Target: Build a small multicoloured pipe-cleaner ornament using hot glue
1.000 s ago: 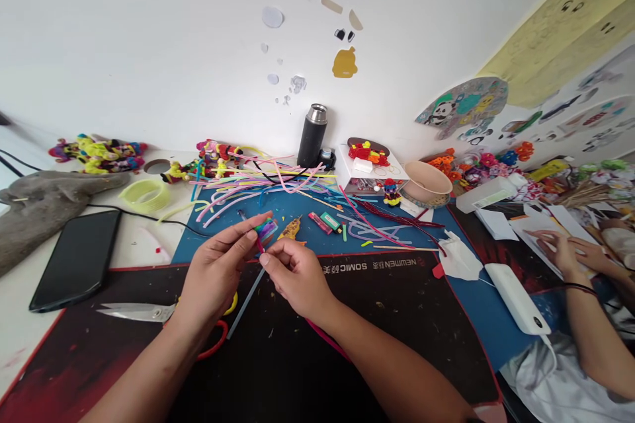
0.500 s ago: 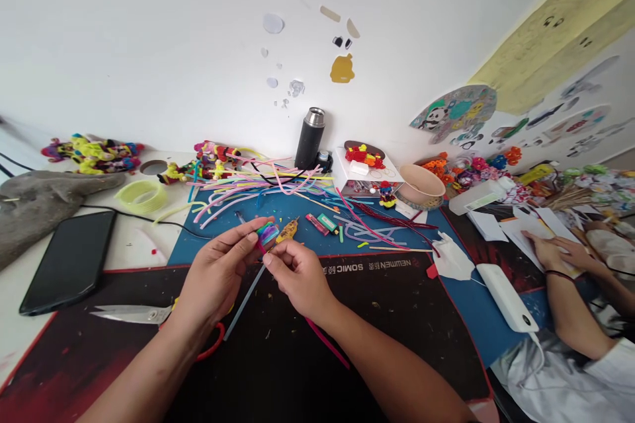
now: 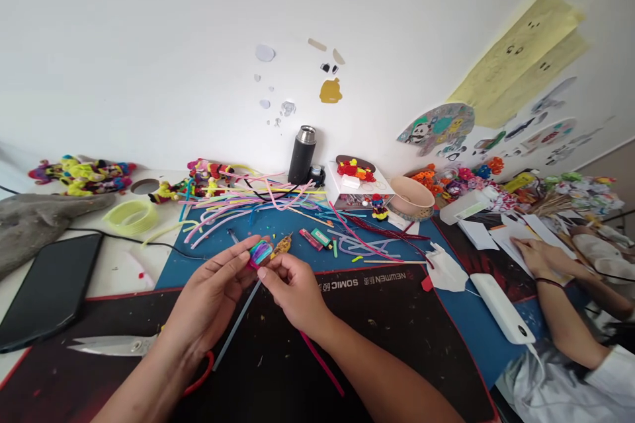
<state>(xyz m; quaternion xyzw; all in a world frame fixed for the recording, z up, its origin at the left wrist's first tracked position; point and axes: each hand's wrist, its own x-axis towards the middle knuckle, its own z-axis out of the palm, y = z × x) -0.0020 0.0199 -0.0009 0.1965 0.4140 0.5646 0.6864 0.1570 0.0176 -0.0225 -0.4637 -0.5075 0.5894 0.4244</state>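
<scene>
Between the fingertips of my left hand [image 3: 215, 287] is a small multicoloured coil of pipe cleaner [image 3: 260, 252], blue, purple and green with a magenta edge. My right hand [image 3: 295, 291] pinches a magenta pipe cleaner [image 3: 321, 365] at the coil's lower edge; its long tail hangs out below that hand. Under my left wrist lie scissors [image 3: 116, 345] with red handles, blades pointing left. A blue-grey pipe cleaner [image 3: 237, 327] lies on the dark mat [image 3: 387, 337] beneath my hands. Just behind my right fingers is a yellow-brown item [image 3: 282, 246] I cannot make out.
Behind my hands lie a bundle of pipe cleaners [image 3: 233, 205], a black thermos [image 3: 302, 157], a white box [image 3: 342, 195] and a pink bowl [image 3: 411, 195]. To the left are a phone [image 3: 52, 291] and a yellow coil [image 3: 129, 218]. A co-worker's hands [image 3: 538, 254] rest on papers at right.
The view has tilted up and shifted slightly. My fingers have turned the coil a little, so more of its blue-purple face shows. Both hands keep their hold.
</scene>
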